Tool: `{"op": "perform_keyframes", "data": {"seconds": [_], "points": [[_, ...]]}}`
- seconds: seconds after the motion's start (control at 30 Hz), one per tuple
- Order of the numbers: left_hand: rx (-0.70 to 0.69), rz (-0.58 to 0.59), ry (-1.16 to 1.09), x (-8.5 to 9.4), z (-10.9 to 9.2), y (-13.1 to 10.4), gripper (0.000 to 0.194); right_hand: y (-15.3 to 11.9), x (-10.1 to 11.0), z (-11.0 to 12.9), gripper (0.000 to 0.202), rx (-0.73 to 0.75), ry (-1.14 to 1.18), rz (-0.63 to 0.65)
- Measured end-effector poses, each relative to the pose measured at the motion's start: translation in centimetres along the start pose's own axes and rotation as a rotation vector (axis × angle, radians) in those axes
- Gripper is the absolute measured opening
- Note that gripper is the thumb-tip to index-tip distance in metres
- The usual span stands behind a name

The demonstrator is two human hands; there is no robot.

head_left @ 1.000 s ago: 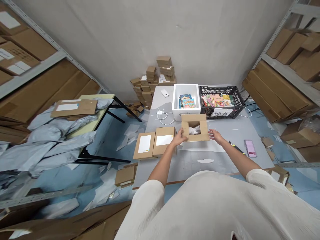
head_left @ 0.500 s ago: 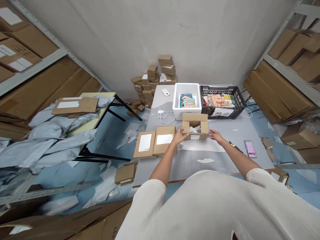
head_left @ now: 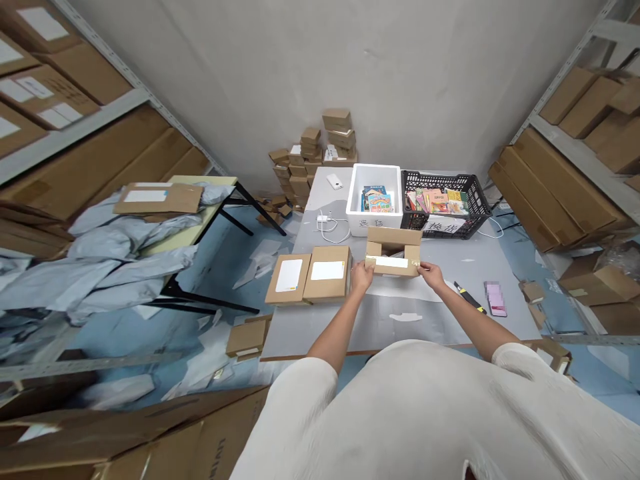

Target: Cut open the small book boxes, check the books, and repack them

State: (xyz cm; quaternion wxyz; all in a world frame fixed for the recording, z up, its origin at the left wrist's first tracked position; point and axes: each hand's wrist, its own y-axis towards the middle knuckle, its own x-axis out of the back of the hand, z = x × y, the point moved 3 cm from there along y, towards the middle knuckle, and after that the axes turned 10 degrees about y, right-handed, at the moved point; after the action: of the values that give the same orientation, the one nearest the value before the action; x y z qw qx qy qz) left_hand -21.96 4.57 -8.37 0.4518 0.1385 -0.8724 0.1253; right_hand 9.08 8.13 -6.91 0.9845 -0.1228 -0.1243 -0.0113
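Cardboard box point(head_left: 393, 270) sat between the person's two hands, its top open and its far flap raised, over the middle of the tabletop point(head_left: 295, 330); whether its base touched the surface could not be told. A long white label point(head_left: 387, 261) ran across the side facing the person. The left hand point(head_left: 362, 277) pinched the near left corner, and the right hand point(head_left: 430, 275) pinched the near right corner between thumb and fingers. What lay inside was mostly hidden behind the near side.

Just beyond the box stood a white bin point(head_left: 356, 225) with books point(head_left: 379, 202) in it, and right beside that a black crate point(head_left: 473, 225) holding more books, a handwritten paper sign point(head_left: 443, 226) on its front. To the left of the left hand, two closed cartons point(head_left: 327, 273) lay side by side, each with a white label on top. A white cable point(head_left: 335, 238) curled behind them. To the right of the right hand, near the forearm, lay a black-and-yellow cutter point(head_left: 470, 298), with a phone point(head_left: 495, 298) just beside it, its screen pink and blurred.
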Motion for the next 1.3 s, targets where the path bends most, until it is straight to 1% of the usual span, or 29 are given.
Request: {"op": "perform_keyframes", "data": {"seconds": [0.17,0.27,0.33,0.4,0.47,0.6,0.67,0.77,0.87,0.97,1.07,1.17,1.23,1.3], "points": [[-0.026,-0.173,-0.117,1.3,-0.9,-2.6,0.029,-0.1,1.0,1.8,0.035,0.143,-0.032,-0.061],[-0.064,-0.301,-0.169,2.8,-1.3,-4.3,0.033,-0.5,0.8,2.9,0.042,0.234,0.005,-0.06],[-0.074,-0.372,-0.168,3.9,-1.1,-5.5,0.038,-0.8,0.4,3.5,0.046,0.289,0.033,-0.061],[-0.063,-0.419,-0.16,5.2,-0.6,-6.6,0.041,-1.1,-0.5,4.0,0.048,0.322,0.062,-0.041],[-0.027,-0.453,-0.16,6.5,0.3,-7.8,0.043,-1.5,-1.9,4.4,0.048,0.339,0.084,0.003],[0.07,-0.529,-0.17,9.4,2.8,-10.2,0.044,-2.7,-5.6,5.7,0.048,0.366,0.095,0.104],[0.114,-0.55,-0.168,11.1,4.3,-11.2,0.044,-3.5,-7.8,6.6,0.048,0.372,0.074,0.154],[0.177,-0.55,-0.158,13.5,6.7,-12.5,0.045,-4.8,-11.4,7.9,0.048,0.38,0.026,0.228],[0.238,-0.575,-0.154,15.9,9.9,-13.7,0.047,-6.2,-15.7,9.2,0.049,0.404,-0.003,0.285],[0.275,-0.63,-0.166,18.4,14.2,-15.0,0.045,-8.0,-21.0,10.4,0.049,0.428,-0.016,0.324],[0.323,-0.68,-0.182,21.0,19.3,-16.5,0.044,-10.3,-27.1,11.4,0.049,0.438,-0.019,0.381],[0.4,-0.743,-0.174,23.4,24.4,-18.2,0.044,-12.9,-33.0,12.2,0.049,0.47,-0.011,0.458],[0.464,-0.787,-0.166,24.7,27.6,-19.4,0.045,-14.4,-36.6,12.4,0.049,0.488,-0.009,0.507],[0.525,-0.808,-0.17,25.4,30.5,-20.5,0.047,-15.6,-40.0,12.4,0.05,0.486,-0.015,0.557]]}}
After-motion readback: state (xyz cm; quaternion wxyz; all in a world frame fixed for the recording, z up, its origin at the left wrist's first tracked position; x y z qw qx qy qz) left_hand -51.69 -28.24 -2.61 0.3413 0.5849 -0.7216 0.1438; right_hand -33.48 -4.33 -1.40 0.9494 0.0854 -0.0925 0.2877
